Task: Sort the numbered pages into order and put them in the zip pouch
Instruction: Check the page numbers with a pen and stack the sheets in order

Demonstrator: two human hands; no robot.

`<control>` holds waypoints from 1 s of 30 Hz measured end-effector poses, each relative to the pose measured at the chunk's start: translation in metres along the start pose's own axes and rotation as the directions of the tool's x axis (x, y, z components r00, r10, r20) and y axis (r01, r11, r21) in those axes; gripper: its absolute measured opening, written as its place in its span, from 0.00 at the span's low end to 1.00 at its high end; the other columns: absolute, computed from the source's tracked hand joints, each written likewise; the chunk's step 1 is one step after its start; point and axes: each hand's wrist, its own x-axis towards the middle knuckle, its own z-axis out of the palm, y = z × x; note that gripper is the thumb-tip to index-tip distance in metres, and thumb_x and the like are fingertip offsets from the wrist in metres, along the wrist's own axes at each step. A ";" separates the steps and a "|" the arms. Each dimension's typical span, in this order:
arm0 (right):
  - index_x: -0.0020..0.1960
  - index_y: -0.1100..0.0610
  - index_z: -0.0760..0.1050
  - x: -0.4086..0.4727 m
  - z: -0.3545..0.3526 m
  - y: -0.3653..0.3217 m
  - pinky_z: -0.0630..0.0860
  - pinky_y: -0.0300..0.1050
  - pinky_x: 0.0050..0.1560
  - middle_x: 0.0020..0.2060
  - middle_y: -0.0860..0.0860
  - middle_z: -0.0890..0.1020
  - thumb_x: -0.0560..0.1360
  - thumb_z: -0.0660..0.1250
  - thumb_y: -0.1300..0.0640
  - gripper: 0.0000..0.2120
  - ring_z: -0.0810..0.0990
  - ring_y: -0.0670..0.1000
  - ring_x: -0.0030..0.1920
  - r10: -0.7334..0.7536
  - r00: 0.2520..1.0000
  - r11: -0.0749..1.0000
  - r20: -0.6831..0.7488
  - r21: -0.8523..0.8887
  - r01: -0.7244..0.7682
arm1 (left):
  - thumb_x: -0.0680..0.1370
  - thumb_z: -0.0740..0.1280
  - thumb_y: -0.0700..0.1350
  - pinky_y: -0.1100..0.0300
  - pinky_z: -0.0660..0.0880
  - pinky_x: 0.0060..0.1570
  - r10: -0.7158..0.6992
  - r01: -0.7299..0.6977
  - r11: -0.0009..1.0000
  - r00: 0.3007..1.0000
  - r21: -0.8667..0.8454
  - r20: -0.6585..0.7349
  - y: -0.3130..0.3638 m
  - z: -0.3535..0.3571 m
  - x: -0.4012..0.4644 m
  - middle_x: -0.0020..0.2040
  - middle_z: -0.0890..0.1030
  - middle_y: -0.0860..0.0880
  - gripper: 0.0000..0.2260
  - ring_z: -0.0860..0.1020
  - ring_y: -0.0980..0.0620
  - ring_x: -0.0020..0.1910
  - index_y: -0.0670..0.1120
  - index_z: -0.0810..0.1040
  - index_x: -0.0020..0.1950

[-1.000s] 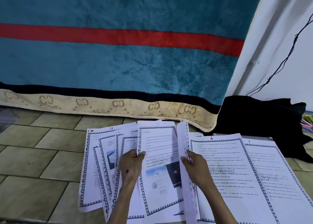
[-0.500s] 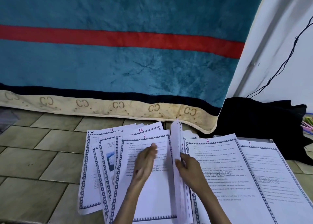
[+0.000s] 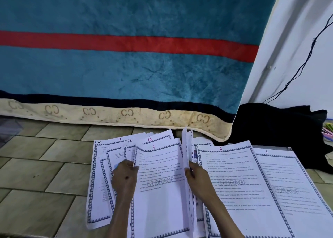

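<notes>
So the person's got a whole spread of numbered pages fanned out on the tiled floor [image 3: 45,165], right in front of a big teal blanket [image 3: 126,72] with a red stripe hanging down behind them. The left hand [image 3: 124,178] is pinched on the left edge of page 7 [image 3: 160,183], thumb on top and fingers tucked under, so that sheet sits on top of the left pile. Poking out from under it you can read page 12 [image 3: 153,140] and page 11 [image 3: 110,144], plus another one between them whose number I can't make out properly.

The right hand [image 3: 198,180] is closed around a page standing on edge [image 3: 186,158], held nearly upright between page 7 and page 6 [image 3: 234,174]. You only see its thin side and a bit of the border pattern, no number. Page 6 lies flat just to the right of that hand, and page 1 [image 3: 281,180] is right beside it, tucked slightly under its right edge.

There's a black cloth [image 3: 279,129] heaped by the white wall [image 3: 306,48] behind the right-hand pages. Can't spot the zip pouch anywhere.
</notes>
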 end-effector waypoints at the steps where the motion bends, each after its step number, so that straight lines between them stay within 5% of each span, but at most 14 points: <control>1: 0.44 0.51 0.72 0.000 0.000 0.000 0.63 0.31 0.30 0.28 0.44 0.67 0.80 0.56 0.60 0.09 0.66 0.42 0.28 0.007 1.000 1.000 0.015 0.014 -0.007 | 0.74 0.70 0.43 0.61 0.69 0.44 0.011 -0.011 0.999 1.000 -0.032 0.002 0.003 -0.003 0.001 0.47 0.83 0.41 0.08 0.80 0.43 0.50 0.40 0.80 0.50; 5: 0.52 0.43 0.68 -0.001 0.001 -0.002 0.65 0.31 0.33 0.30 0.41 0.68 0.80 0.57 0.55 0.07 0.70 0.39 0.29 -0.056 0.997 0.998 0.054 0.041 0.054 | 0.76 0.67 0.45 0.58 0.67 0.48 -0.050 0.060 0.986 0.997 -0.157 0.064 0.005 -0.007 0.005 0.54 0.81 0.39 0.13 0.77 0.41 0.56 0.38 0.77 0.56; 7: 0.60 0.48 0.68 -0.001 0.004 -0.002 0.65 0.31 0.34 0.31 0.38 0.67 0.80 0.57 0.54 0.09 0.69 0.37 0.33 -0.054 0.996 0.998 0.076 -0.021 0.056 | 0.76 0.67 0.46 0.54 0.70 0.55 -0.079 0.088 0.978 0.995 -0.190 0.057 0.001 -0.008 0.007 0.59 0.79 0.38 0.18 0.76 0.39 0.59 0.37 0.75 0.61; 11: 0.69 0.55 0.66 0.000 0.011 -0.003 0.67 0.40 0.43 0.34 0.39 0.71 0.80 0.56 0.53 0.17 0.78 0.53 0.48 0.006 0.995 0.997 0.096 -0.072 0.001 | 0.72 0.71 0.49 0.50 0.73 0.59 -0.068 0.092 0.958 0.993 -0.271 0.096 -0.007 -0.010 0.005 0.57 0.80 0.38 0.18 0.77 0.40 0.57 0.39 0.78 0.57; 14: 0.69 0.56 0.65 0.000 0.011 -0.008 0.71 0.45 0.51 0.54 0.53 0.80 0.81 0.54 0.50 0.20 0.77 0.56 0.59 0.025 0.993 0.994 0.118 -0.110 -0.012 | 0.73 0.71 0.41 0.51 0.74 0.59 -0.020 0.134 0.922 0.953 -0.363 0.302 -0.008 -0.012 -0.007 0.56 0.81 0.40 0.15 0.79 0.45 0.55 0.38 0.78 0.58; 16: 0.74 0.51 0.58 0.001 0.014 -0.008 0.72 0.49 0.56 0.60 0.55 0.78 0.80 0.51 0.43 0.25 0.75 0.56 0.61 0.062 0.988 0.988 0.138 -0.147 -0.042 | 0.73 0.70 0.38 0.53 0.74 0.58 0.022 0.076 0.940 0.959 -0.333 0.283 -0.005 -0.017 -0.007 0.56 0.81 0.40 0.14 0.79 0.44 0.56 0.38 0.78 0.59; 20: 0.75 0.42 0.39 0.007 0.020 -0.003 0.69 0.49 0.47 0.41 0.53 0.80 0.80 0.49 0.43 0.28 0.78 0.57 0.46 0.119 0.980 0.986 0.161 -0.134 -0.098 | 0.75 0.68 0.41 0.56 0.75 0.53 0.100 -0.091 0.987 0.993 -0.132 0.066 0.038 -0.058 -0.011 0.54 0.82 0.42 0.13 0.80 0.43 0.54 0.40 0.79 0.58; 22: 0.76 0.49 0.45 0.008 0.019 0.000 0.68 0.45 0.43 0.33 0.49 0.76 0.81 0.52 0.49 0.28 0.75 0.51 0.36 0.103 0.983 0.993 0.149 -0.079 -0.092 | 0.76 0.67 0.41 0.59 0.73 0.49 0.161 -0.164 0.977 0.986 -0.140 -0.031 0.067 -0.086 -0.024 0.51 0.81 0.44 0.12 0.79 0.46 0.49 0.40 0.79 0.58; 25: 0.69 0.55 0.66 0.009 0.012 0.008 0.74 0.47 0.52 0.50 0.54 0.80 0.79 0.58 0.53 0.20 0.77 0.53 0.53 0.120 0.992 0.979 -0.032 -0.162 -0.124 | 0.76 0.66 0.41 0.62 0.68 0.43 0.311 -0.328 0.926 0.943 -0.185 -0.118 0.097 -0.118 -0.047 0.47 0.81 0.49 0.08 0.76 0.52 0.42 0.45 0.80 0.55; 27: 0.69 0.54 0.64 0.007 0.007 0.015 0.69 0.50 0.63 0.65 0.55 0.70 0.77 0.60 0.47 0.24 0.65 0.55 0.67 0.213 0.961 0.895 -0.178 -0.358 -0.265 | 0.76 0.66 0.41 0.64 0.67 0.37 0.381 -0.394 0.885 0.919 -0.249 -0.100 0.110 -0.128 -0.059 0.41 0.79 0.56 0.06 0.75 0.57 0.37 0.52 0.78 0.49; 30: 0.73 0.55 0.55 0.001 -0.005 0.023 0.60 0.53 0.70 0.72 0.56 0.59 0.73 0.62 0.40 0.35 0.56 0.58 0.73 0.395 0.897 0.803 -0.198 -0.400 -0.442 | 0.77 0.65 0.42 0.62 0.70 0.40 0.406 -0.395 0.875 0.914 -0.278 -0.019 0.112 -0.127 -0.058 0.39 0.78 0.59 0.07 0.77 0.54 0.39 0.55 0.76 0.46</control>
